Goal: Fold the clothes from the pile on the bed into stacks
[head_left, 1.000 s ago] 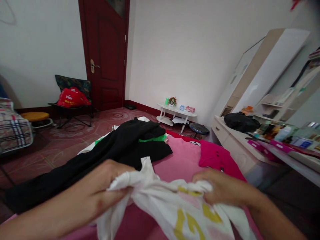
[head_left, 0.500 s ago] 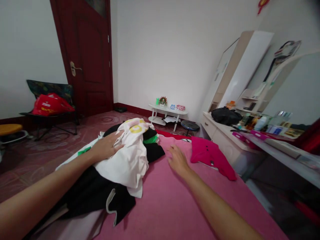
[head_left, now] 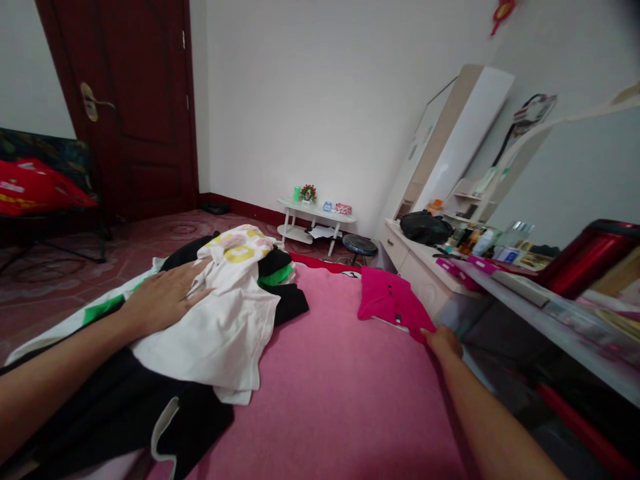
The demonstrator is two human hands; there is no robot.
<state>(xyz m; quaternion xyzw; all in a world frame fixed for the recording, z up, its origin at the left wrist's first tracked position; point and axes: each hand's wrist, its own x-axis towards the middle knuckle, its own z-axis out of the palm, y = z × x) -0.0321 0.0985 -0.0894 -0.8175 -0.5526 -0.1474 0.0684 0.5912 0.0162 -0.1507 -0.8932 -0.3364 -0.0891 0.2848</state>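
Note:
My left hand (head_left: 163, 299) lies flat with fingers stretched out on a white T-shirt (head_left: 220, 320) with yellow print. The shirt tops a pile of black clothes (head_left: 150, 407) and a green-and-white garment (head_left: 100, 308) on the pink bed cover (head_left: 330, 393). My right hand (head_left: 443, 340) reaches to the bed's right edge and pinches the near corner of a folded magenta shirt (head_left: 390, 301). Its fingers are closed on the fabric.
A white dresser (head_left: 425, 267) with a black bag (head_left: 425, 228), bottles and boxes stands right of the bed, with a mirror above. A red cylinder (head_left: 590, 257) is close on the right. A small white table (head_left: 317, 217), a stool (head_left: 360, 245), a dark red door (head_left: 130, 107) and a chair with a red bag (head_left: 35, 187) are farther off.
Both hands held the white T-shirt, then the left laid it on the black pile and stays pressed on it. The right hand let go and moved right to the magenta shirt.

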